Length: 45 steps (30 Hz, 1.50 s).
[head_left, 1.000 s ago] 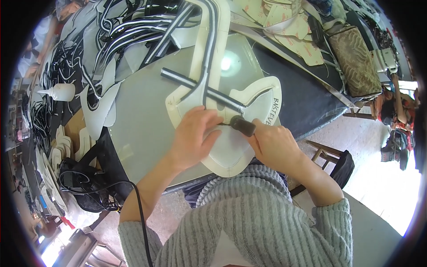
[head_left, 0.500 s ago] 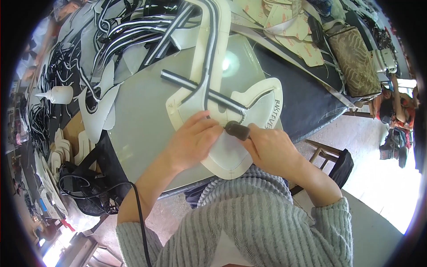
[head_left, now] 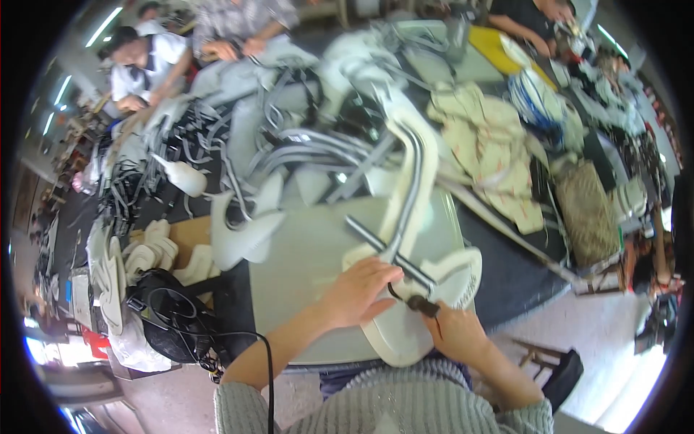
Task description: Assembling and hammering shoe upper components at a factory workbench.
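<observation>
A cream cardboard template [head_left: 405, 340] lies on a pale grey-green board [head_left: 289, 329] in front of me. On its long upper arm a black-and-white strip [head_left: 410, 210] runs along the curve, and a second dark strip [head_left: 379, 242] crosses lower down. My left hand [head_left: 358, 291] rests on the template's left part, its fingers stretched out and thumb apart. At the template's right, my right hand [head_left: 459, 329] is closed around a dark-handled tool [head_left: 422, 305]. The tool's tip is blurred. A thin dark curved bit shows between the hands.
A white squeeze bottle [head_left: 184, 177] and tangled strips lie to the left. Shaped pads [head_left: 155, 253] and a black round object [head_left: 173, 315] with a cable sit nearer. At right are cream sheets [head_left: 491, 145], a patterned brown block [head_left: 587, 210] and a stool [head_left: 557, 372]. Co-workers sit beyond.
The view has tilted up, bringing the far table and co-workers in. My left hand has lifted its fingers from their bunched press and spread them; the right still holds the tool.
</observation>
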Motion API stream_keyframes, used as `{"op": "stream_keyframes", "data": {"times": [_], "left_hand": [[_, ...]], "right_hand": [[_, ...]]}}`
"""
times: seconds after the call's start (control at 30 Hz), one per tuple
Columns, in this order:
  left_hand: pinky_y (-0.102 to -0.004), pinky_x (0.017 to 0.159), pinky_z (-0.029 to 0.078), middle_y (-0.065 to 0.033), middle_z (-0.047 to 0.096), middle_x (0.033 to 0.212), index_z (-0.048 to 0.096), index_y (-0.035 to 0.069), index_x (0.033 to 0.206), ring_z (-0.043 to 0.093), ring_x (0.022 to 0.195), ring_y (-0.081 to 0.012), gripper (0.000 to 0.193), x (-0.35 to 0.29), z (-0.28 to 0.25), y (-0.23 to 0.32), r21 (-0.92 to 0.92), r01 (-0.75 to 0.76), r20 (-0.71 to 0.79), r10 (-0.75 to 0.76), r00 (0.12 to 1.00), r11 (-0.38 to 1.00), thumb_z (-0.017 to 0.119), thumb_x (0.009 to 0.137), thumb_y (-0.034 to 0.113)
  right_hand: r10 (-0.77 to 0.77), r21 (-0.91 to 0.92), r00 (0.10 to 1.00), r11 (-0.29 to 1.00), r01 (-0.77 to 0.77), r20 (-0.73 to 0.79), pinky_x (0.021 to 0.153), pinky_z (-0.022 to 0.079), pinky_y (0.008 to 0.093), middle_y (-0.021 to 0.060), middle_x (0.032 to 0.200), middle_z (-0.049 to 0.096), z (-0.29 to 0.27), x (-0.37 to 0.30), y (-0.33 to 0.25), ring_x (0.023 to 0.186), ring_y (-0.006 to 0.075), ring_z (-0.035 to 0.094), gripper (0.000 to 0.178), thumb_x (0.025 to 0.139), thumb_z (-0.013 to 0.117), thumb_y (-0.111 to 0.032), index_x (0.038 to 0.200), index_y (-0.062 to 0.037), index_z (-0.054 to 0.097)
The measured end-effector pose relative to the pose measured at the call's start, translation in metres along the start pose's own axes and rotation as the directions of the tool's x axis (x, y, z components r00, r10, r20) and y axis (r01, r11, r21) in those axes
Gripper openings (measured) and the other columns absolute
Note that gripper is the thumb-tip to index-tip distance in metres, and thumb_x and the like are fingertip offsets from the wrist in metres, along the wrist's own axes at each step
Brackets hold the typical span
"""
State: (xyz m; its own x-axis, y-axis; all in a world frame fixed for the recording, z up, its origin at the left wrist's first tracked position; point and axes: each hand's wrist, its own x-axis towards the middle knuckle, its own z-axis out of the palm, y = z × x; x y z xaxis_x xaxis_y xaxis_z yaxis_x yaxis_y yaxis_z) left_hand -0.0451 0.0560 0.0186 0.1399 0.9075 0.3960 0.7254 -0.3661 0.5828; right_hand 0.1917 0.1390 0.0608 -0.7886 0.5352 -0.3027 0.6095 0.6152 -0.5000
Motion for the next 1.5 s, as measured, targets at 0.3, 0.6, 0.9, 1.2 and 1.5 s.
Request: {"op": "stream_keyframes", "data": {"times": [0.3,0.6,0.9,1.2,1.5], "left_hand": [[-0.0436,0.084,0.052,-0.0188,0.065,0.115,0.038,0.003,0.128,0.065,0.099,-0.036,0.057,0.003,0.006,0.008,-0.006,0.514,-0.289,-0.493,0.82,0.858,0.073,0.086,0.019],[-0.0307,0.069,0.053,-0.0133,0.07,0.103,0.039,0.001,0.135,0.067,0.078,-0.0176,0.065,-0.001,0.015,0.055,-0.56,0.583,-0.045,-0.724,0.689,0.589,0.076,0.083,0.012],[-0.0359,0.06,0.052,-0.0185,0.07,0.094,0.032,0.001,0.136,0.069,0.068,-0.0267,0.065,-0.059,-0.028,0.109,-0.255,0.656,-0.176,-0.701,0.691,0.71,0.071,0.088,0.017],[-0.0351,0.064,0.053,-0.0144,0.068,0.082,0.054,0.002,0.118,0.068,0.07,-0.0267,0.031,-0.041,-0.088,0.069,-0.473,0.679,-0.077,-0.793,0.604,0.562,0.064,0.09,0.011],[-0.0366,0.079,0.054,-0.0176,0.066,0.11,0.054,-0.001,0.123,0.067,0.098,-0.0321,0.039,-0.038,-0.025,0.076,-0.08,0.491,-0.687,-0.404,0.604,0.868,0.067,0.087,0.002]], "right_hand": [[0.148,0.246,0.798,0.969,0.0,-0.584,0.058,0.049,0.0449,0.0197,0.073,0.061,0.009,-0.018,0.045,0.065,0.0408,0.062,0.015,0.09,0.066,-0.014,0.089,-0.0008,0.059],[0.471,0.801,0.765,0.591,0.097,-0.44,0.04,0.029,0.0203,-0.0029,0.065,0.049,-0.016,-0.005,0.101,0.045,0.0044,0.04,0.026,0.078,0.072,-0.001,0.085,-0.0089,0.048],[-0.198,0.488,0.931,0.807,0.332,-0.307,0.057,0.042,0.0251,-0.0002,0.071,0.052,-0.109,0.097,0.037,0.063,0.0078,0.051,0.024,0.077,0.073,-0.001,0.088,-0.0018,0.052],[-0.249,0.179,0.968,0.952,0.247,-0.007,0.072,0.049,0.0409,0.0161,0.083,0.063,-0.042,0.168,0.011,0.079,0.0316,0.063,0.022,0.078,0.072,-0.012,0.089,-0.0003,0.057],[-0.191,0.044,0.925,0.975,0.217,-0.328,0.069,0.048,0.0484,0.0151,0.084,0.065,-0.063,0.098,0.026,0.082,0.0381,0.064,0.021,0.092,0.063,-0.018,0.101,-0.0031,0.052]]}}
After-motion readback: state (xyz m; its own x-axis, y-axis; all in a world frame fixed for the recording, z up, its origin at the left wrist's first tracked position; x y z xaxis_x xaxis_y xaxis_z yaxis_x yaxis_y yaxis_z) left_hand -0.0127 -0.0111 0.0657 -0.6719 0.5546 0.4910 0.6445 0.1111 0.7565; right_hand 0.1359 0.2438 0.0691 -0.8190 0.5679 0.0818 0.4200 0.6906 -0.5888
